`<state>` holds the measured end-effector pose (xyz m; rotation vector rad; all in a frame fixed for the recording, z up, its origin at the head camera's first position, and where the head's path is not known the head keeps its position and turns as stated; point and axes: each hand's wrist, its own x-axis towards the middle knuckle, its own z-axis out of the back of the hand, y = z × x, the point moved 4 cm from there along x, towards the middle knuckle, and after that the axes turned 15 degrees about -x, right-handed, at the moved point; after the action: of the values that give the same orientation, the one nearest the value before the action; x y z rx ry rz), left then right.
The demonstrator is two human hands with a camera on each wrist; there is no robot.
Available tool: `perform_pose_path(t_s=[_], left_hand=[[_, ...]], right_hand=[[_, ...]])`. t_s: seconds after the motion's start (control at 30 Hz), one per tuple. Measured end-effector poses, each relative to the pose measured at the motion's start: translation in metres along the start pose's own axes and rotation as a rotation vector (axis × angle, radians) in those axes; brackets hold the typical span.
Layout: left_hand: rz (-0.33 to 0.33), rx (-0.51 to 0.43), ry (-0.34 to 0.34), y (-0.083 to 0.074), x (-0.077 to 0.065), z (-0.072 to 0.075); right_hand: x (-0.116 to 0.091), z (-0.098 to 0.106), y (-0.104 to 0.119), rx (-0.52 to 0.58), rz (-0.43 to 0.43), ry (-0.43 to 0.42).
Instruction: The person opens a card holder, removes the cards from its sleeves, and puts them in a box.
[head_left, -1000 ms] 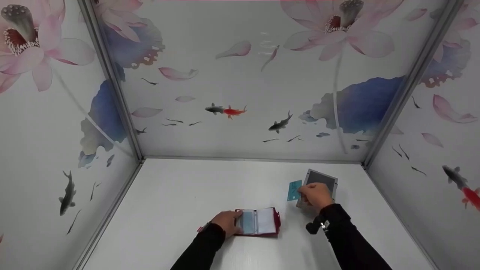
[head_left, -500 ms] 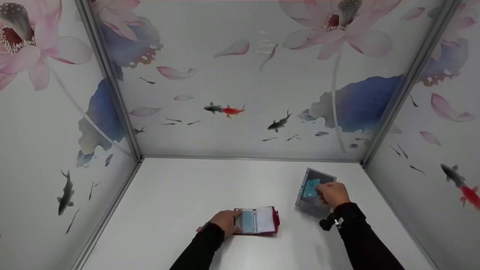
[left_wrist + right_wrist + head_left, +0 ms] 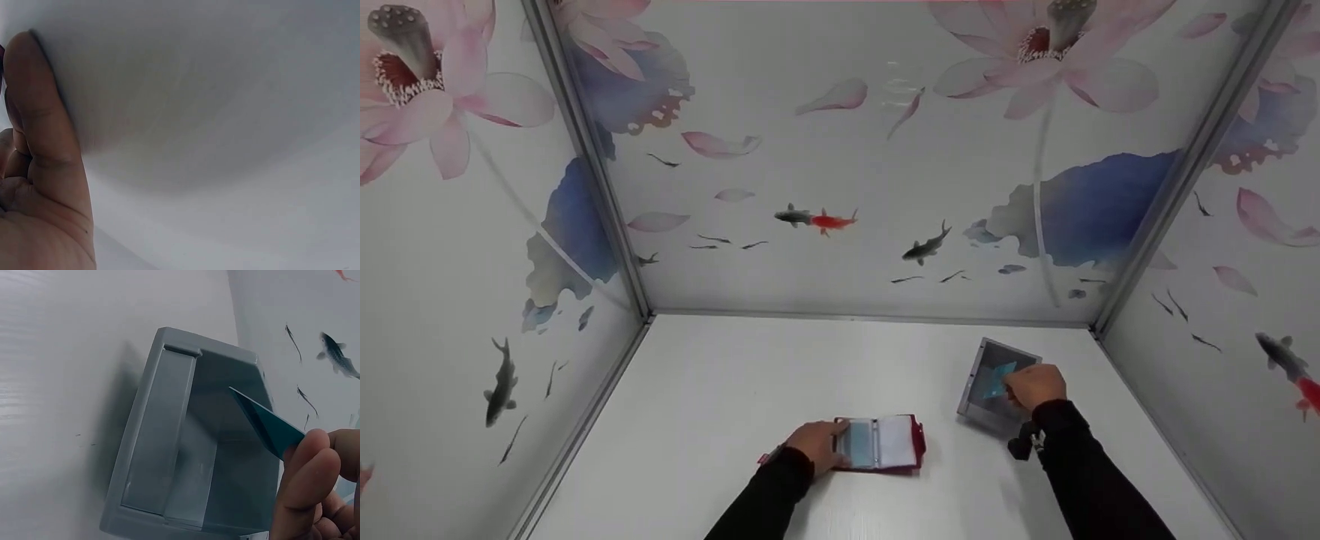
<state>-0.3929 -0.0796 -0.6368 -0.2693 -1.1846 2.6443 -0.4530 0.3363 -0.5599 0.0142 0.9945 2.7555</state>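
A red card holder (image 3: 921,442) lies spread open on the table, its clear sleeves facing up. My left hand (image 3: 814,444) holds its left edge, thumb over the sleeves. In the left wrist view, the left hand's fingers (image 3: 42,124) lie along the white surface; the holder is mostly out of that view. Between thumb and fingers, my right hand (image 3: 1036,386) pinches a teal card (image 3: 264,422). The card is tilted over the open top of a grey plastic bin (image 3: 154,433). In the right wrist view the visible inside of the bin holds nothing.
The white table (image 3: 750,375) is enclosed by a back wall (image 3: 840,285) and two side walls printed with lotus flowers and fish. Metal strips run along the corners. The bin stands near the back right corner, to the right of the card holder.
My right hand has carried the teal card rightward from beside the bin to over its opening, and the card has tilted. The left hand and card holder have stayed in place.
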Motion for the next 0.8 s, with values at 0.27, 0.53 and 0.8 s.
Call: perform_pose_path(t_s=[0.27,0.53,0.8], left_hand=[[0.005,0.011,-0.004,0.002,0.002,-0.002],[-0.013,0.006,0.032,-0.010,-0.007,0.005],[-0.007,0.030,0.017,-0.008,-0.007,0.008]], right_hand=[[0.019,-0.011,0.014,-0.167,0.074,-0.045],[0.024,-0.022,0.024,-0.268,0.078,-0.099],[0.030,-0.041,0.029,-0.271,0.056,-0.094]])
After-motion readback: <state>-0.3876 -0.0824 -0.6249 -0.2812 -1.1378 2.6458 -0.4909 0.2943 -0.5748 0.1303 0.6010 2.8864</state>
